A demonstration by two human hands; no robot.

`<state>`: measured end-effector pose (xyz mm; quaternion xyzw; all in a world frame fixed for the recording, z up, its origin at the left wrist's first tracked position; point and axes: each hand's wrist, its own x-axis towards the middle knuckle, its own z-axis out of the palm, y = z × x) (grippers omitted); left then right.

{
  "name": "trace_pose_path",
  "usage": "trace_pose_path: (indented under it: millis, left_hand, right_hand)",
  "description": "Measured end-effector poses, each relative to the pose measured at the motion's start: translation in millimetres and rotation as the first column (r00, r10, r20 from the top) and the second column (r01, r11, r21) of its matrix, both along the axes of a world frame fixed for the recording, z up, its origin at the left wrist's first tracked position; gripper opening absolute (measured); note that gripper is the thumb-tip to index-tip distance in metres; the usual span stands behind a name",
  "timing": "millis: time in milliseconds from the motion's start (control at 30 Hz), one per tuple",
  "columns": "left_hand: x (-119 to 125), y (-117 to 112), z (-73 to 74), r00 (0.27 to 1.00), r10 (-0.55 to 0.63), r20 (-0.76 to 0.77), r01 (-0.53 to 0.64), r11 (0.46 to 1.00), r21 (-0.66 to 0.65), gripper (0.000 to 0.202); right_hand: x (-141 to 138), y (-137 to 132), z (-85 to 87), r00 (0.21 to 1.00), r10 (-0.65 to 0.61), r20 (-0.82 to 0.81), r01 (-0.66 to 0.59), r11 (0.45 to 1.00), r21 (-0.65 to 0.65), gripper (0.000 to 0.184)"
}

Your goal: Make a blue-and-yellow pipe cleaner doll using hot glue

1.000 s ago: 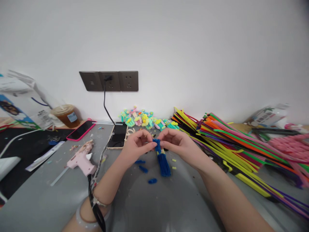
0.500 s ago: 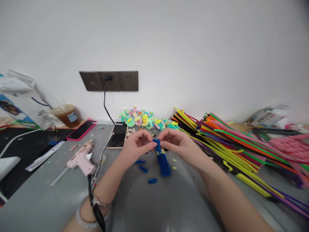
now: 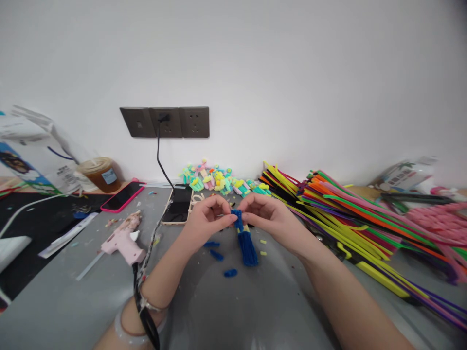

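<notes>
The left hand (image 3: pixel 208 217) and right hand (image 3: pixel 265 214), both nearly closed, pinch the blue strip (image 3: pixel 239 222) between them, at the far end of the bundle (image 3: pixel 248 250). Uneven pull could deform the strip; a loosened pinch could drop it.

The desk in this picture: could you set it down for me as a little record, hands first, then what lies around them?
Left hand: left hand pinching a blue fuzzy piece
Right hand: right hand, fingertips at the same piece
Just below: blue bundle; whether it joins the piece is unclear
Loose bits: blue scrap, among others
Left side: pink glue gun, pink-cased phone, drink cup
Right side: multicoloured fuzzy stems
By the wall: pastel pile
</notes>
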<state>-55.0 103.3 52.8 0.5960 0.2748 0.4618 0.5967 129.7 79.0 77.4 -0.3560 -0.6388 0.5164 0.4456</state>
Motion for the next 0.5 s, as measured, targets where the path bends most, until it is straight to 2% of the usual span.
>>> trace_pose_path:
  millis: [500]
  left_hand:
    - [-0.3,0.1,0.1,1.000,0.000,0.006,0.000,1.000,0.004,0.028]
  right_hand:
    - [0.2,-0.5,0.8,1.000,-0.005,0.002,0.005,1.000,-0.004,0.021]
